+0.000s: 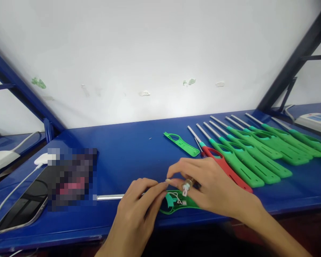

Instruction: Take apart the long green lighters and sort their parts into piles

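Observation:
My left hand (139, 210) and my right hand (205, 185) meet over an open green lighter body (176, 205) lying near the table's front edge. Its silver metal tube (109, 197) sticks out to the left. White wires and a teal trigger show inside the shell. Both hands have their fingertips pinched together around a small part between them, too small to name. A ring sits on my right hand. A loose green cover half (182, 143) lies behind my hands. A red lighter (224, 166) rests just right of my right hand.
Several assembled green lighters (256, 150) lie in a row at the right on the blue table (128, 150). A phone (29, 203) with a white cable lies at the left. A white device (314, 122) sits at the far right. A white wall stands behind.

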Demonstrator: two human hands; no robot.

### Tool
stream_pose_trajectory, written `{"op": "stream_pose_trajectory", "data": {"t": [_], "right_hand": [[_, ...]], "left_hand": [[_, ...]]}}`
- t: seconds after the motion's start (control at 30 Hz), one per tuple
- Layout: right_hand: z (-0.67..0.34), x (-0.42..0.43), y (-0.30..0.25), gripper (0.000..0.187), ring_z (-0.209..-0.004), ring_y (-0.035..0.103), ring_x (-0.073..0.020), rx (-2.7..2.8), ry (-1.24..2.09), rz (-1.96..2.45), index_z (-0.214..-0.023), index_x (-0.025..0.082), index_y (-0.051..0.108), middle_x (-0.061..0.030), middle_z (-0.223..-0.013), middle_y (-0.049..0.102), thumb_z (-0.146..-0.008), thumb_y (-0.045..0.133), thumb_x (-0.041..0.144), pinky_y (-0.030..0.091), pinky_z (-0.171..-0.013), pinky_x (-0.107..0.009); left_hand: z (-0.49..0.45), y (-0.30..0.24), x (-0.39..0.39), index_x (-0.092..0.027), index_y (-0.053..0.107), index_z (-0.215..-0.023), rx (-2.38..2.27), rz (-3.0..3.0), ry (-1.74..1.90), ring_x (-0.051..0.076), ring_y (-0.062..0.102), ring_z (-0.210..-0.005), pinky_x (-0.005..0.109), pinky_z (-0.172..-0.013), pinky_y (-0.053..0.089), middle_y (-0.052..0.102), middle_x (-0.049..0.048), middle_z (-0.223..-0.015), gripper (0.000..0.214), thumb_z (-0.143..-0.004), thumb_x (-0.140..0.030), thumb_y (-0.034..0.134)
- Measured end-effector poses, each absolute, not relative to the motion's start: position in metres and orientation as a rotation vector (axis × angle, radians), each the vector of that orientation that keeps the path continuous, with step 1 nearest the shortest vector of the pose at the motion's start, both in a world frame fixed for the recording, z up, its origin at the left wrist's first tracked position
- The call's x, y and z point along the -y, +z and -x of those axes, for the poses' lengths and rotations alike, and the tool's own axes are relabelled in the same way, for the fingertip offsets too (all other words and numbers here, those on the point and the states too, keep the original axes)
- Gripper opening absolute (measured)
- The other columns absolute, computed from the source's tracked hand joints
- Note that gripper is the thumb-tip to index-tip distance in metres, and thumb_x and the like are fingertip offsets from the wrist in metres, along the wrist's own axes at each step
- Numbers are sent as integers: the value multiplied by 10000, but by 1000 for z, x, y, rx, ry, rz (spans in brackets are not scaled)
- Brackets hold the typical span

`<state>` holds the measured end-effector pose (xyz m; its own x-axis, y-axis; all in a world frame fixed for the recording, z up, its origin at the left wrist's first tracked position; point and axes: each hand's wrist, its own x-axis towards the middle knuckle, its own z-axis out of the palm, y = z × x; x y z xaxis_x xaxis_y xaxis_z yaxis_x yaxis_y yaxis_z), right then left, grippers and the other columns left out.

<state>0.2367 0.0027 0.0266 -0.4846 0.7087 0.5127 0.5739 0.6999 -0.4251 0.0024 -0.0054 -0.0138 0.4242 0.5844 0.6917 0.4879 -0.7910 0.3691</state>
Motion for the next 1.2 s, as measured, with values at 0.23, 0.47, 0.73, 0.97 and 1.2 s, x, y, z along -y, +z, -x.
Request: {"op": "stream_pose_trajectory", "data": {"t": [0.23, 0.47, 0.73, 0.97, 1.2], "right_hand": [[-241, 1, 37, 377, -822, 713, -220, 2214, 409, 1280, -1221, 263, 521, 9, -946, 721, -1026, 726, 512, 474, -719, -328], [-242, -3, 34, 106, -723, 646, -159, 2377, 386, 1159, -1107, 250, 590, 11, -1011, 728, -1153, 557, 338, 424, -665, -323], [-245, -7, 28, 167, -746, 694, -124, 2289, 337, 893, -1147, 223, 776, 4, -960, 756, -1090, 698, 359, 473, -664, -271], [-246, -9, 26, 166, -745, 726, -131, 2256, 279, 805, -1153, 198, 803, -19, -939, 785, -1059, 746, 322, 526, -678, -264], [-243, -8, 25, 199, -671, 683, -127, 2242, 222, 717, -1116, 185, 811, -14, -862, 780, -1052, 751, 364, 491, -607, -270]], "left_hand": [[-1, -11, 9, -229, 757, -1226, -1081, -2455, 1360, 155, 743, -895, 262, -819, 612, 755, 27, -1035, 234, -1078, -93, 635], [-2, -5, 10, -232, 759, -1254, -1053, -2394, 1431, 117, 753, -941, 193, -867, 610, 756, 19, -1075, 312, -1059, -39, 610], [-3, -1, 10, -210, 779, -1130, -1008, -2388, 1457, 97, 761, -910, 157, -875, 611, 778, 6, -1040, 233, -1056, -53, 623], [-4, -2, 13, -213, 781, -1172, -951, -2375, 1491, 101, 755, -854, 168, -808, 630, 778, 1, -1001, 257, -1039, -33, 656], [-5, 1, 12, -216, 784, -1107, -934, -2372, 1472, 113, 752, -825, 189, -774, 639, 773, 7, -975, 231, -1019, -28, 683]]}}
